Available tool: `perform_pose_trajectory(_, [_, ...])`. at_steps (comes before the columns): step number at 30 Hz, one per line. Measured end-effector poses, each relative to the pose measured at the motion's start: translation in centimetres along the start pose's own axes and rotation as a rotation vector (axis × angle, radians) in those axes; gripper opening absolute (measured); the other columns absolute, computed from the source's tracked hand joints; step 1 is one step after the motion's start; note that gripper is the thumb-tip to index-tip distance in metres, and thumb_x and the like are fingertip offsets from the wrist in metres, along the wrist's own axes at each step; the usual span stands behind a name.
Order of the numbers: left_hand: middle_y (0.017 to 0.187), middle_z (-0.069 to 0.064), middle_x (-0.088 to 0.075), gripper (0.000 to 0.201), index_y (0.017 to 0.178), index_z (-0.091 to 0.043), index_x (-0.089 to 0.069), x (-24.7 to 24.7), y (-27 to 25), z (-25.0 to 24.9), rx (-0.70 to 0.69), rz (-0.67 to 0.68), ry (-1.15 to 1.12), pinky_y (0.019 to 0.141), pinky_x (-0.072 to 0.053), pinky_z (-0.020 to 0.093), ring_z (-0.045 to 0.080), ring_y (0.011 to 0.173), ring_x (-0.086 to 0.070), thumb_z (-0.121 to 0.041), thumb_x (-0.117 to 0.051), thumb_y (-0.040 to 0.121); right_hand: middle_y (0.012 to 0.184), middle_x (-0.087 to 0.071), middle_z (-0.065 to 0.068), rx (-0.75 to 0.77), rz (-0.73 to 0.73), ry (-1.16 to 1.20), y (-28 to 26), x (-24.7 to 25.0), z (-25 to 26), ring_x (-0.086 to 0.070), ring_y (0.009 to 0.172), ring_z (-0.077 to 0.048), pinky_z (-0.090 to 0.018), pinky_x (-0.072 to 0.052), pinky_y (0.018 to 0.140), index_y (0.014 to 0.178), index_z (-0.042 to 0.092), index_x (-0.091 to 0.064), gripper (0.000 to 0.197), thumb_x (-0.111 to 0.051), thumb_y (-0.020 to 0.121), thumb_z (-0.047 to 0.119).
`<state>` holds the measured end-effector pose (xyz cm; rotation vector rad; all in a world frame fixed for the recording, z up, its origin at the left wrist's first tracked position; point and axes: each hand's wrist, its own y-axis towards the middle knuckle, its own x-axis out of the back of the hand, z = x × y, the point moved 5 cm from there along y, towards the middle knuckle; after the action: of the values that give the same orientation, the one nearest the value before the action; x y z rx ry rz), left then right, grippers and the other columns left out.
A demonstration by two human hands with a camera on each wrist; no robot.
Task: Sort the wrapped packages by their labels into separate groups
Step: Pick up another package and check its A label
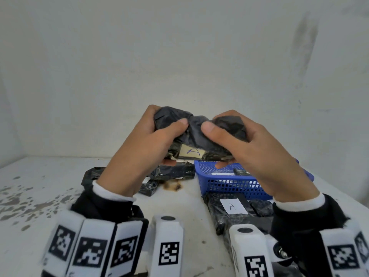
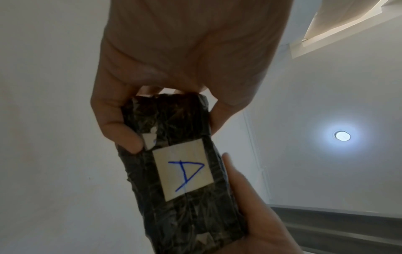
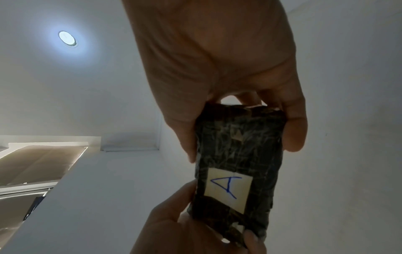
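Note:
I hold one black wrapped package [image 1: 199,134] up above the table with both hands. Its white label [image 1: 192,152] with a blue "A" faces me. My left hand [image 1: 147,142] grips its left end and my right hand [image 1: 251,142] grips its right end, thumbs on top and fingers underneath. The left wrist view shows the package [image 2: 180,180] and its label [image 2: 183,171] below my left hand [image 2: 174,60]. It appears again as the package [image 3: 237,147] under my right hand [image 3: 217,60] in the right wrist view. Another package labelled "A" [image 1: 231,206] lies on the table near my right wrist.
A blue mesh basket [image 1: 225,184] stands at the centre right with packages inside [image 1: 241,172]. More black packages [image 1: 173,171] lie behind my left hand, one partly hidden [image 1: 91,174]. The white table [image 1: 179,212] has grey speckles on the left and a brown stain [image 1: 172,186]. A wall stands close behind.

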<state>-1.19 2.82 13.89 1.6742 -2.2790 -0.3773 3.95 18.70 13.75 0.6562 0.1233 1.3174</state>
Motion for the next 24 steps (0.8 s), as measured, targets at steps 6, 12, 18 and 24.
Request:
perform_pose_trajectory(6, [0.094, -0.003, -0.075, 0.086, 0.128, -0.022, -0.048, 0.2, 0.2, 0.4, 0.000, 0.056, 0.013, 0.079, -0.053, 0.037, 0.014, 0.081, -0.072, -0.053, -0.083, 0.055, 0.080, -0.070, -0.002, -0.099, -0.094, 0.112, 0.5, 0.7, -0.8, -0.071, 0.073, -0.018, -0.041, -0.061, 0.066, 0.082, 0.021, -0.064, 0.022, -0.066, 0.090, 0.041])
perform_pose_trajectory(12, [0.094, -0.001, -0.073, 0.043, 0.120, -0.019, -0.056, 0.8, 0.4, 0.3, -0.060, -0.032, 0.068, 0.082, -0.058, 0.041, 0.016, 0.072, -0.069, -0.025, -0.073, 0.081, 0.081, -0.073, 0.019, 0.021, -0.233, -0.167, 0.3, 1.4, -0.1, -0.063, 0.063, -0.005, -0.022, -0.050, 0.067, 0.086, 0.032, -0.072, 0.019, -0.064, 0.090, 0.048])
perform_pose_trajectory(18, [0.100, 0.011, -0.070, 0.037, 0.109, -0.023, -0.062, 0.2, -0.2, -0.2, -0.117, 0.007, 0.048, 0.067, -0.062, 0.040, 0.022, 0.076, -0.073, -0.018, -0.078, 0.076, 0.099, -0.077, 0.010, 0.017, -0.091, -0.068, 0.1, 0.0, 0.3, -0.075, 0.090, -0.018, -0.045, -0.060, 0.087, 0.111, 0.038, -0.073, 0.045, -0.063, 0.074, 0.062])
perform_pose_trajectory(24, [0.090, 0.006, -0.063, 0.041, 0.102, -0.036, -0.061, 0.4, -0.3, -0.7, -0.246, -0.071, 0.162, 0.069, -0.060, 0.047, 0.023, 0.073, -0.073, -0.019, -0.083, 0.071, 0.095, -0.073, 0.022, 0.069, -0.119, -0.223, -0.2, 0.5, 1.2, -0.053, 0.053, -0.002, -0.009, -0.044, 0.056, 0.119, 0.046, -0.067, 0.034, -0.061, 0.086, 0.054])
